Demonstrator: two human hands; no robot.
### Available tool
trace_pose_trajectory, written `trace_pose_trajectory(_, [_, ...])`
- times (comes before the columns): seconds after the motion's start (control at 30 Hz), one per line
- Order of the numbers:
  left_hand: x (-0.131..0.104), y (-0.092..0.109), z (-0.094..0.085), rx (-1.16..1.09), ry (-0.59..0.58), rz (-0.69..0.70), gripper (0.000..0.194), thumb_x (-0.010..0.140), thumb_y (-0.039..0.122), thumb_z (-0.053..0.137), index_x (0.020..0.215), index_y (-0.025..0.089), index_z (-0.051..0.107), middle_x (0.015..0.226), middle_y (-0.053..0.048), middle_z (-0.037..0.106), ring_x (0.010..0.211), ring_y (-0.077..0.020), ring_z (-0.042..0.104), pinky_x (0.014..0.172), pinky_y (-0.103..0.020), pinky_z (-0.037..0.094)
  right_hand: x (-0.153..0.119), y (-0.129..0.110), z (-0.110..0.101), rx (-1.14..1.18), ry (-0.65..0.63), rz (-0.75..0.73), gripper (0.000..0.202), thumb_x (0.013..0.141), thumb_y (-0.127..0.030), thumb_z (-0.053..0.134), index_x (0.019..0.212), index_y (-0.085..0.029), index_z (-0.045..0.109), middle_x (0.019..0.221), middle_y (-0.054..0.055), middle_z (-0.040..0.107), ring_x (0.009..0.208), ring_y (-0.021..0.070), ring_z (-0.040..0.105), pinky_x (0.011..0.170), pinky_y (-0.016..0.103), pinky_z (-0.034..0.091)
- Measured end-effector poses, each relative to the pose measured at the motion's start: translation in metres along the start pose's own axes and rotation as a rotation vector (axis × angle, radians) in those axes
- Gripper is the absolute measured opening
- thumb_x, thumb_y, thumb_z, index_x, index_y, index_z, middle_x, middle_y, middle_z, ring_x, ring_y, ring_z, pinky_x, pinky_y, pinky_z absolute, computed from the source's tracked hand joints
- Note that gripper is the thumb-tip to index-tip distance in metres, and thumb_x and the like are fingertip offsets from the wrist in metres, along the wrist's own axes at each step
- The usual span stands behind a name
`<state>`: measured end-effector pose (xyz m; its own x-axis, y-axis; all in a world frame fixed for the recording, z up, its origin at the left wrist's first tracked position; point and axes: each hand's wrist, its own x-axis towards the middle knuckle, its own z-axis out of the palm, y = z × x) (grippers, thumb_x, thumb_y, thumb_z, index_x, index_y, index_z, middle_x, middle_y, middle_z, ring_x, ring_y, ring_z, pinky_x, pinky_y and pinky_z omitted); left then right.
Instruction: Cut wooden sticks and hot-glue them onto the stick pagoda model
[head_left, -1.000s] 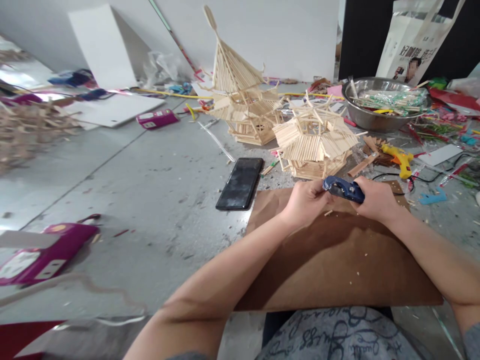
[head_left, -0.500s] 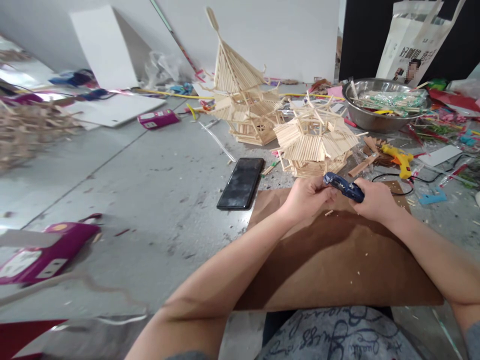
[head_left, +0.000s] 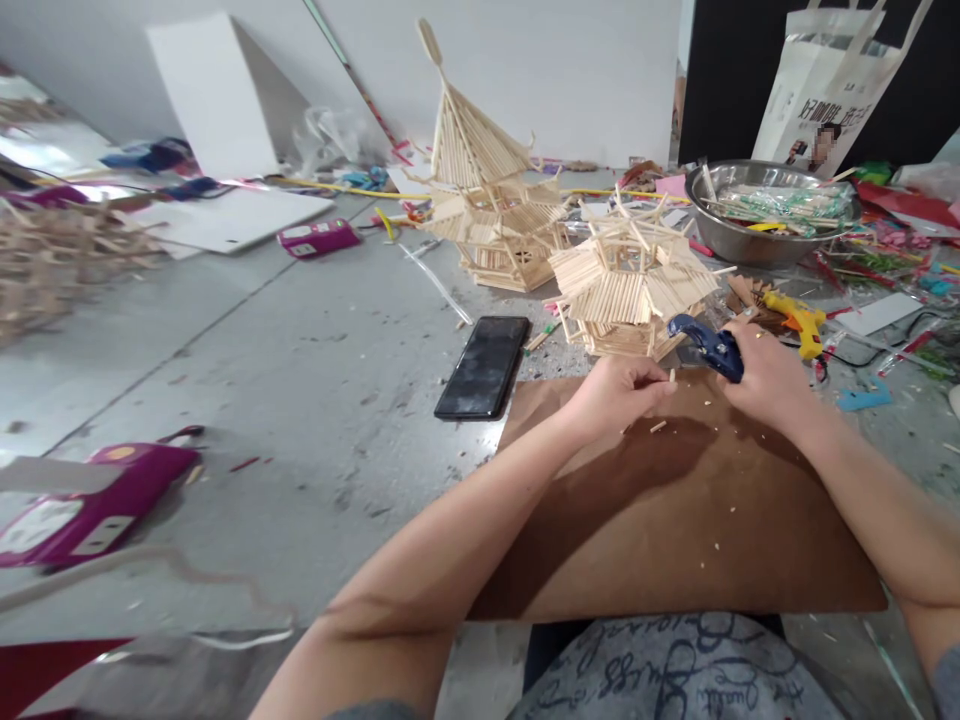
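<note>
In my right hand is a dark blue hand cutter, its curved head pointing left toward my other hand. My left hand pinches a short piece of wooden stick between thumb and fingers; only its pale end shows. Both hands are above a brown board scattered with tiny wood bits. Just beyond them stands a small pavilion of wooden sticks with an open top. Behind it, to the left, rises a taller stick pagoda with a pointed roof.
A black phone lies left of the board. To the right are a yellow glue gun with its cord and a steel bowl of packaged sticks. Purple devices and a blurred heap of sticks lie farther left.
My right hand has drawn the cutter up and right, away from my left hand. The short stick end now shows at my left fingertips, and a small bit lies on the board.
</note>
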<state>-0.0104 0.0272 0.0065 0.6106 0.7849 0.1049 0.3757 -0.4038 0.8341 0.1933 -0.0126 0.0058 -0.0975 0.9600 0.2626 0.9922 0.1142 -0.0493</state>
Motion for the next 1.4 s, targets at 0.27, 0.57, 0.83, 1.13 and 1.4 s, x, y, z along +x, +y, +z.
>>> trace_pose_trajectory(0.27, [0.004,-0.015,-0.024,0.779,-0.391,0.013,0.018,0.068,0.017,0.049,0.06,0.018,0.065,0.057,-0.003,0.061,0.046,-0.0105,0.046,0.043,-0.023,0.023,-0.004,0.024,-0.015,-0.288,-0.509,-0.054,0.032,0.07,-0.015,0.051,0.1,-0.017,0.061,0.094,0.012,0.065,0.087,0.0256,0.061,0.071,0.034,0.041])
trace_pose_trajectory(0.57, [0.002,-0.006,-0.022,0.944,-0.507,-0.091,0.031,0.079,0.022,0.039,0.085,0.015,0.068,0.091,-0.013,0.069,0.075,-0.0212,0.062,0.058,-0.027,0.041,0.005,0.026,-0.021,-0.23,-0.685,0.058,0.037,0.072,-0.027,0.048,0.107,-0.022,0.06,0.106,0.012,0.064,0.091,0.0284,0.061,0.065,0.034,0.041])
trace_pose_trajectory(0.83, [0.005,-0.013,-0.02,0.96,-0.467,-0.148,0.028,0.08,0.026,0.043,0.09,0.017,0.068,0.088,-0.012,0.069,0.079,-0.0224,0.063,0.061,-0.028,0.044,0.004,0.032,-0.026,-0.084,-0.622,-0.073,0.043,0.071,-0.028,0.048,0.113,-0.024,0.055,0.103,0.01,0.063,0.09,0.0272,0.06,0.065,0.032,0.04])
trace_pose_trajectory(1.13, [0.001,-0.008,-0.021,0.948,-0.375,-0.132,0.026,0.08,0.022,0.043,0.088,0.016,0.067,0.09,-0.013,0.069,0.083,-0.0268,0.064,0.064,-0.033,0.046,0.003,0.036,-0.024,-0.078,-0.501,-0.104,0.037,0.077,-0.039,0.046,0.11,-0.024,0.055,0.097,0.01,0.064,0.087,0.027,0.06,0.063,0.032,0.04])
trace_pose_trajectory(1.4, [-0.008,0.0,0.009,0.879,-0.414,-0.016,0.021,0.08,0.027,0.051,0.091,0.02,0.068,0.093,-0.009,0.07,0.087,-0.0247,0.064,0.069,-0.031,0.048,0.001,0.032,-0.024,-0.043,-0.433,-0.113,0.04,0.078,-0.041,0.048,0.114,-0.024,0.054,0.102,0.01,0.064,0.087,0.0261,0.06,0.064,0.033,0.043])
